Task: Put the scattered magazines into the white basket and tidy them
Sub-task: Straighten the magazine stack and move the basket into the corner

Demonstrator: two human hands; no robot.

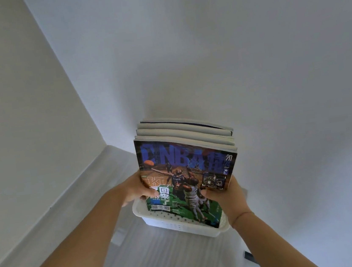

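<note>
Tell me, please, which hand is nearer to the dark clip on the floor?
Right. The right hand grips the magazines' right edge, above the clip; the left hand holds their far side.

white wall point(250, 57) | pale floor point(164, 263) | skirting board point(67, 197) | small dark object point(250, 257)

White basket point(177, 226) sits on the pale ribbed surface point(159, 261).

Magazines point(189, 176): five standing upright, counted by their top edges; only the front cover shows, the rest are hidden behind it.
White basket point(181, 222): one.
Hands: two, left point(136, 190) and right point(227, 195).
Thin wrist band point(242, 215): one, on the right wrist.
</note>
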